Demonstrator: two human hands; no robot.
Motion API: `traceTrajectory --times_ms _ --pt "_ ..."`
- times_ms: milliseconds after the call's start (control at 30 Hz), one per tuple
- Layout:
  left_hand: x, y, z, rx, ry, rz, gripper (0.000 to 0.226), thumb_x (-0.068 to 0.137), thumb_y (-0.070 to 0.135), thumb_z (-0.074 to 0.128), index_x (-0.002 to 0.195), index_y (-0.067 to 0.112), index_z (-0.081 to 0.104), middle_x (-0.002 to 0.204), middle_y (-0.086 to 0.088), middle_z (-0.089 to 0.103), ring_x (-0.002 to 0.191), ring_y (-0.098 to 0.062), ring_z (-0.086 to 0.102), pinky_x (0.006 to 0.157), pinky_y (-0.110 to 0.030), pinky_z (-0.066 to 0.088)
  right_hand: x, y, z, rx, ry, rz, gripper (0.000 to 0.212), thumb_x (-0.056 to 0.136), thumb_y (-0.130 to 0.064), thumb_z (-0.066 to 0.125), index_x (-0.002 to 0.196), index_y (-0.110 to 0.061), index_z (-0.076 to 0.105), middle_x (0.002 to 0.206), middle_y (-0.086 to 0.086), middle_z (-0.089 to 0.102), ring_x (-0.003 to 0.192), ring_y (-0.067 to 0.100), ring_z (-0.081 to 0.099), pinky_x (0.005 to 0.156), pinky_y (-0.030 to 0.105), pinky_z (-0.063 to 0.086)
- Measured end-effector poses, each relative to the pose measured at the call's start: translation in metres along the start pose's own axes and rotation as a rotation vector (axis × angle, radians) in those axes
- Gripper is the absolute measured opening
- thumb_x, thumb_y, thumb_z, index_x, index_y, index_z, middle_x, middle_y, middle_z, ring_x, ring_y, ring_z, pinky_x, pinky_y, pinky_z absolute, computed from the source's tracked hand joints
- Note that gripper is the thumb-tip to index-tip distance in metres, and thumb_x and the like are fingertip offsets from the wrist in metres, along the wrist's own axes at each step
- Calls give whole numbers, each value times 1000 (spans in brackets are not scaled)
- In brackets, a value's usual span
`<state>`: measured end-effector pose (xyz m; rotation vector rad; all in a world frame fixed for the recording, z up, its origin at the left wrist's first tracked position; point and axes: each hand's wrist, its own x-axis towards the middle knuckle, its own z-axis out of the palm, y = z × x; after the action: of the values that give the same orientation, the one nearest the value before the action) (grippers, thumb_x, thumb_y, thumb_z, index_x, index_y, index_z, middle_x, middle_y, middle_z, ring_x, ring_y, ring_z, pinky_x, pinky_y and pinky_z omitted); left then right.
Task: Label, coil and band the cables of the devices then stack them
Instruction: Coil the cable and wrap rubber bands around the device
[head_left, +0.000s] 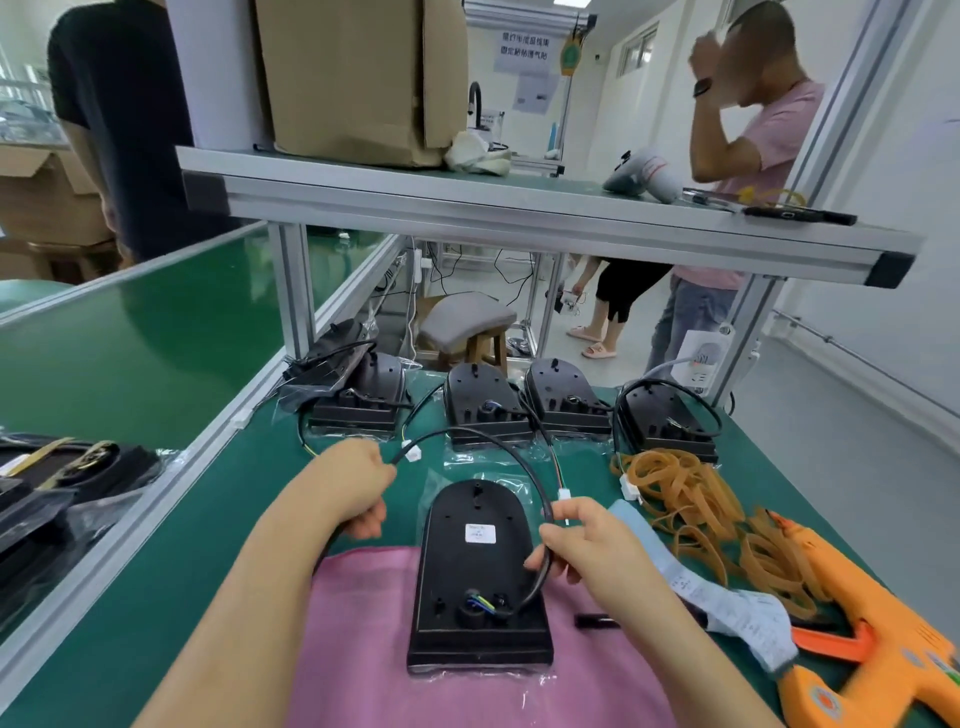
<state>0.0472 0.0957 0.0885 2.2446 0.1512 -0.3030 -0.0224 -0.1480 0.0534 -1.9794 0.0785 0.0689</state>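
Observation:
A black device (475, 577) lies face down in a clear bag on a pink cloth (395, 670), with a white label (480, 533) stuck on its back. Its black cable (511, 449) arches from the base up and over to the left. My left hand (358, 488) pinches the cable close to its white connector (414, 453). My right hand (584, 540) grips the same cable lower down, beside the device's right edge. A pile of tan rubber bands (696, 514) lies to the right.
Several more black devices (480, 402) with cables stand in a row at the back, one stack (358, 384) at the left. An orange label gun (872, 639) and a paper label strip (717, 592) lie at the right. A black pen (597, 619) is on the green mat. People stand beyond the bench.

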Motion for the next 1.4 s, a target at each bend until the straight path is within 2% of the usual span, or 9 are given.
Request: traceTrajectory --times_ms 100,267,333,467,533,667,833,1033,1400 --pt "2 -22 11 14 -84 -104 19 98 4 34 81 0 42 42 -15 58 29 -24 53 33 -22 42 13 -4 4 -32 28 44 18 91 -14 55 73 -12 58 66 -1 74 55 14 50 49 20 40" --pt "1 -46 22 197 -161 -171 25 99 16 42 84 0 53 61 -14 65 57 -31 65 60 -33 55 27 4 13 -71 48 92 21 89 -24 61 71 -13 59 60 -3 68 48 4 50 49 18 37" --pt "-3 -48 22 466 -84 -109 21 93 31 51 82 14 53 79 -5 62 83 -28 64 73 -31 50 31 8 17 -93 78 91 23 86 -27 65 69 -15 58 53 -6 61 48 7 50 52 20 38" --pt "-18 -42 31 576 180 -73 31 92 45 51 96 19 35 93 1 57 91 -25 57 70 -31 40 37 10 20 -142 86 72 26 84 -31 67 65 -17 57 44 -9 55 41 4 47 52 21 39" --pt "-22 -34 42 537 241 -12 38 95 53 46 103 16 40 106 -4 63 99 -27 60 74 -33 43 40 10 22 -172 66 76 26 84 -32 67 65 -18 58 47 -9 57 44 4 49 54 23 42" --pt "-28 -22 64 470 -19 3 59 89 69 40 101 12 55 106 -9 69 99 -28 65 86 -34 50 42 6 27 -249 89 26 23 85 -34 64 66 -22 57 58 -8 61 62 13 59 67 30 47" --pt "-32 -22 69 246 -118 -41 48 76 68 61 87 21 52 82 1 69 63 -20 68 60 -27 56 32 14 46 -230 227 -57 21 90 -40 54 75 -25 57 70 -8 62 69 8 56 66 30 44" --pt "-28 -33 73 162 -27 -24 57 73 68 65 101 21 50 111 1 56 102 -19 57 90 -35 49 40 21 51 -129 249 -75 21 91 -29 57 74 -19 60 93 5 57 79 12 52 67 25 35" --pt "-33 -20 69 -512 -6 11 77 50 51 76 116 22 49 107 -6 62 97 -22 65 78 -34 52 33 13 40 234 318 15 16 88 -28 61 77 -18 67 104 -2 57 93 8 58 77 25 44"
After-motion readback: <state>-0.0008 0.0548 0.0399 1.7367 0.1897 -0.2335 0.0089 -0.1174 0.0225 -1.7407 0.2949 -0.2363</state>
